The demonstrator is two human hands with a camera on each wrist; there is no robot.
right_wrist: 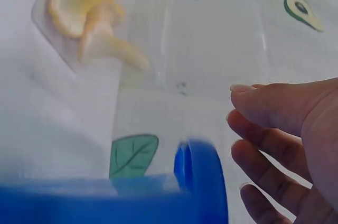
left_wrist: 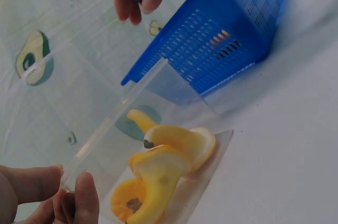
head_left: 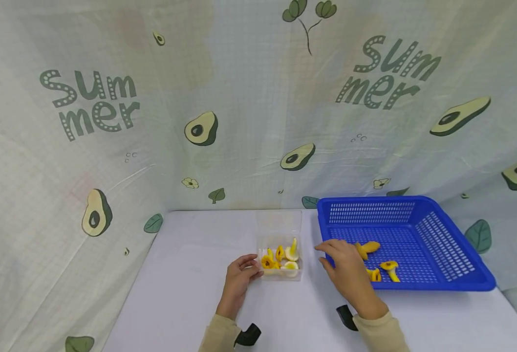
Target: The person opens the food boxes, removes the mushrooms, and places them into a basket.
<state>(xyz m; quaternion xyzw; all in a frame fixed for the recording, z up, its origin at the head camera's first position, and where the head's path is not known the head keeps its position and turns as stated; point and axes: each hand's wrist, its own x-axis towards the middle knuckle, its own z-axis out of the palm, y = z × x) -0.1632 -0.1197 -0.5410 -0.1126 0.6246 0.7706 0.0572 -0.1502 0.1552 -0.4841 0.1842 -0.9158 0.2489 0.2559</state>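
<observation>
A clear plastic box [head_left: 301, 275] with its transparent lid [head_left: 279, 221] raised stands mid-table in the head view. Inside lie several yellow mushrooms [head_left: 268, 261], toy-like, with pale caps and stems. My left hand [head_left: 241, 278] is at the box's left front corner, thumb and fingers pinching its rim. Over the left rim of a blue basket [head_left: 456, 244] hovers my right hand [head_left: 346, 269], fingers spread and holding nothing. More mushrooms [head_left: 389, 266] lie in the basket, partly hidden behind that hand.
The basket stands to the right of the box, its slotted walls rising above the white table [head_left: 188, 254]. A printed cloth [head_left: 249, 98] hangs behind and at the sides. Black straps [head_left: 248, 335] show at both wrists.
</observation>
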